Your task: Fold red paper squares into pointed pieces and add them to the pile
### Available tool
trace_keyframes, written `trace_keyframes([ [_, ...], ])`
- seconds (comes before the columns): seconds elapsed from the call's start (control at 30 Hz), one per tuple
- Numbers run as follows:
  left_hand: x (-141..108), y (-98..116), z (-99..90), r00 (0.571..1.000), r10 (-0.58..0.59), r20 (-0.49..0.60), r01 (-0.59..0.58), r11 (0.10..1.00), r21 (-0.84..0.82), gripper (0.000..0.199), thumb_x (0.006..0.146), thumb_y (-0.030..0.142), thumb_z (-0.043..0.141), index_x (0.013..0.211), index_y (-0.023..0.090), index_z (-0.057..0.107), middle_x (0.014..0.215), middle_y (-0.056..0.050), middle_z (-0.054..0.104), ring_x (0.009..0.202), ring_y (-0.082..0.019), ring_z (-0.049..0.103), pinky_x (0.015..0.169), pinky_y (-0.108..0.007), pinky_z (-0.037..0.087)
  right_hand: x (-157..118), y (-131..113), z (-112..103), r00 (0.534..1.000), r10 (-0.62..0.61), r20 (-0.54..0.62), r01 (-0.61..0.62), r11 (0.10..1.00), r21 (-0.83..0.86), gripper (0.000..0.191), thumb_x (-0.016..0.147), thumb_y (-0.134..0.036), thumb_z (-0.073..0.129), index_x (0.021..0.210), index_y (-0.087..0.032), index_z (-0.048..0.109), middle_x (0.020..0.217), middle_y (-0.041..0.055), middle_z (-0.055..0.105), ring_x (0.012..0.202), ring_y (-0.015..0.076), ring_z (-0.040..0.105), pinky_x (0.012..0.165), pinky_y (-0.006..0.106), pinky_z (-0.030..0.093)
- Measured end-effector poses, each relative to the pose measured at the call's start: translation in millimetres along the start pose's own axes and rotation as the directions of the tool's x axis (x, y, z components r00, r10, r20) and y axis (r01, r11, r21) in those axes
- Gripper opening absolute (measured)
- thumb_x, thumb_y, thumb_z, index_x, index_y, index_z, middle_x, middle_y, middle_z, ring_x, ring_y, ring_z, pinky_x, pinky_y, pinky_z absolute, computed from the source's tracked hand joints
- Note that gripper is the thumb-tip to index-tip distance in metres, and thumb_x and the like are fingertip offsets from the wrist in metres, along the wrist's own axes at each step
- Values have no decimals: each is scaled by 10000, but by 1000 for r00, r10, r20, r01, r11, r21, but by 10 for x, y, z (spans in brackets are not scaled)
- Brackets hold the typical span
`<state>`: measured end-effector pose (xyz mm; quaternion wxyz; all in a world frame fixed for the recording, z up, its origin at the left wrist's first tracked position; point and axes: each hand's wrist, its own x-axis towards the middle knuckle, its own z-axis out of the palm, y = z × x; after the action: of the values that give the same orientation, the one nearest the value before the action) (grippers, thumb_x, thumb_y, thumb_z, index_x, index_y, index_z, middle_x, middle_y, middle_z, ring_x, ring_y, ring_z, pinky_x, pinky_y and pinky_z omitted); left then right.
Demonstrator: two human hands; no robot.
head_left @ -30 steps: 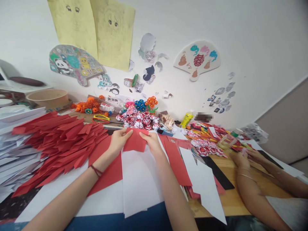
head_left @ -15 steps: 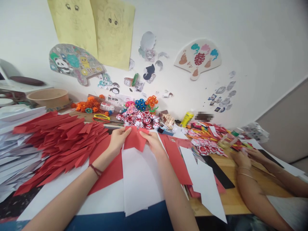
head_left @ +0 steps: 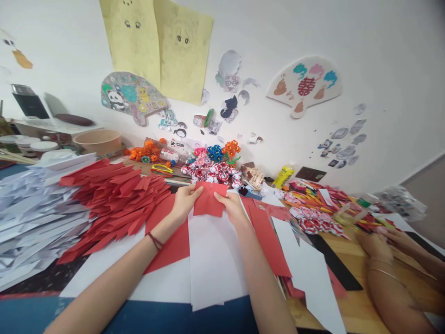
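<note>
presently, a rectangular red paper sheet (head_left: 209, 200) is pinched by the nearly closed left hand (head_left: 186, 201) and right hand (head_left: 233, 207); if pulled unevenly, it could be torn between them.

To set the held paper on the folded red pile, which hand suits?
Probably the left hand: it holds the red paper nearer the folded red pile. The right hand, holding it too, is farther off.
</note>
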<state>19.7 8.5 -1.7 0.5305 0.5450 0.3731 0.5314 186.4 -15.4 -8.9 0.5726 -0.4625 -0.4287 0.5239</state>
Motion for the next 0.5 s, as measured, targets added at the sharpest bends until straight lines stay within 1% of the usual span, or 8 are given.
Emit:
trace_keyframes([
  [0.1,-4,16,6,999,-27,27,29,997,-75,433,631,541,725,698,121,642,666,-48,681,576,-156,587,529,-242,438,-28,-37,16,1000,12,10,-12,999,45,412,547,-431,836,834,-152,744,815,82,745,838,289,680,784,408,506],
  [0.27,-30,70,18,998,-35,53,42,989,-139,427,654,502,733,794,105,660,739,-77,707,628,-179,628,587,-269,485,-38,-52,20,999,-17,29,15,997,75,375,605,-398,810,853,-125,744,868,93,742,809,248,676,775,367,505],
  [0.33,-38,83,22,997,-22,76,32,990,-138,419,663,485,736,843,112,670,775,-81,718,670,-194,649,616,-277,502,-19,-34,9,999,-34,16,33,997,67,365,609,-394,805,841,-119,743,849,92,740,786,238,675,759,356,503],
  [0.4,-36,73,22,994,-6,112,19,993,-120,427,660,474,743,890,119,680,818,-85,726,736,-215,669,664,-291,518,4,-11,-7,999,-42,-23,43,998,48,362,594,-399,808,814,-120,741,813,85,738,761,238,674,739,353,500],
  [0.5,-14,20,12,993,14,121,-8,999,-50,432,666,500,726,876,124,692,819,-79,729,770,-229,675,674,-289,519,23,14,-27,997,-57,-54,58,998,18,376,584,-415,807,820,-130,739,799,78,738,758,247,676,733,356,495],
])
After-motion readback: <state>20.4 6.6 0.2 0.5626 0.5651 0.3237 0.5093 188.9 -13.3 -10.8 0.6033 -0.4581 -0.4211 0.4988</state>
